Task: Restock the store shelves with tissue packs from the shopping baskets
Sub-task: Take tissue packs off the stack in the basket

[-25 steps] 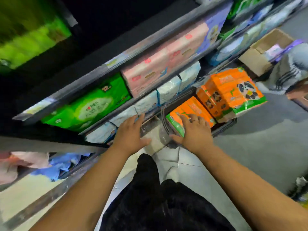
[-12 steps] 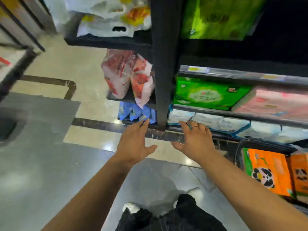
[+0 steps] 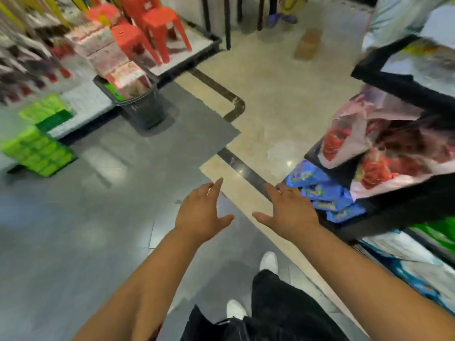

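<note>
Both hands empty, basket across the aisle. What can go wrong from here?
1. Pink packs stick up well above the rim of the basket; pulling one may tip others out.
2. The right hand is close to blue packs bulging out beside it and may knock them off.
3. Green packs stacked on the floor could trip the walker.

glossy polished stone floor (image 3: 275,114) with a matt grey patch; glossy plastic red stools (image 3: 157,23); shiny plastic-wrapped blue packs (image 3: 320,193); dark mesh-look basket (image 3: 145,109).
</note>
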A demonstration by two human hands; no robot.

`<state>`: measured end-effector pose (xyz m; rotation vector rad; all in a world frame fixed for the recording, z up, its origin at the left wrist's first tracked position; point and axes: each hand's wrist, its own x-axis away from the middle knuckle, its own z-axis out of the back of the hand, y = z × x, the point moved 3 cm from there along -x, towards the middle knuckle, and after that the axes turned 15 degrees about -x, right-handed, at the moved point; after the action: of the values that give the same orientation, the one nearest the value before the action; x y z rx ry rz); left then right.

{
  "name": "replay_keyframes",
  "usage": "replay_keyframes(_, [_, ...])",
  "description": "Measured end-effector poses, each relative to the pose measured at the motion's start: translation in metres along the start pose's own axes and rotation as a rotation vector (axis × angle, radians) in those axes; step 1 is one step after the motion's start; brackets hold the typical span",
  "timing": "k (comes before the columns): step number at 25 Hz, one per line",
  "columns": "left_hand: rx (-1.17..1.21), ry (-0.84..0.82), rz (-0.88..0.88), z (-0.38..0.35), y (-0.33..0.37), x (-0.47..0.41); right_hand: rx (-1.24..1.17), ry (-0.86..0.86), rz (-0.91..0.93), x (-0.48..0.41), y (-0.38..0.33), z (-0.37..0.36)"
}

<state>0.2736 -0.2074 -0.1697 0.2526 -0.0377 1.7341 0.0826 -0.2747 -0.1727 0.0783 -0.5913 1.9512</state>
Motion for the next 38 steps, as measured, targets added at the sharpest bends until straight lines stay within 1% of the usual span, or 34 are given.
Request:
replay_keyframes(3, [0.003,0.018,0.117,0.007,-0.064,-0.03,0.032,-0.06,0.136,-0.073,-0.053,-0.001])
replay_keyframes(7, [0.025,0.03,0.309,0.028,-0.154,-0.096,0.094,-0.106,0.295,-0.197,-0.124,0.009])
replay_keyframes(10, [0.056,0.028,0.432,0.049,-0.208,-0.143,0.124,-0.141,0.371,-0.281,-0.172,0.023])
replay_keyframes(16, [0.087,0.063,0.585,0.091,-0.316,-0.234,0.154,-0.203,0.498,-0.43,-0.269,0.041])
replay_keyframes(19, [0.093,0.077,0.601,0.106,-0.378,-0.29,0.148,-0.205,0.498,-0.504,-0.311,0.043])
replay_keyframes(26, [0.153,0.087,0.545,0.148,-0.534,-0.44,0.097,-0.212,0.428,-0.676,-0.415,0.049])
replay_keyframes(30, [0.165,0.076,0.51,0.174,-0.604,-0.523,0.013,-0.21,0.403,-0.765,-0.46,0.061])
replay_keyframes(34, [0.165,0.073,0.504,0.187,-0.667,-0.625,-0.004,-0.216,0.392,-0.885,-0.49,0.065])
replay_keyframes(36, [0.167,0.065,0.51,0.19,-0.69,-0.669,-0.004,-0.211,0.406,-0.941,-0.504,0.067])
replay_keyframes(38, [0.187,0.041,0.558,0.19,-0.716,-0.716,0.014,-0.247,0.417,-1.002,-0.52,0.072])
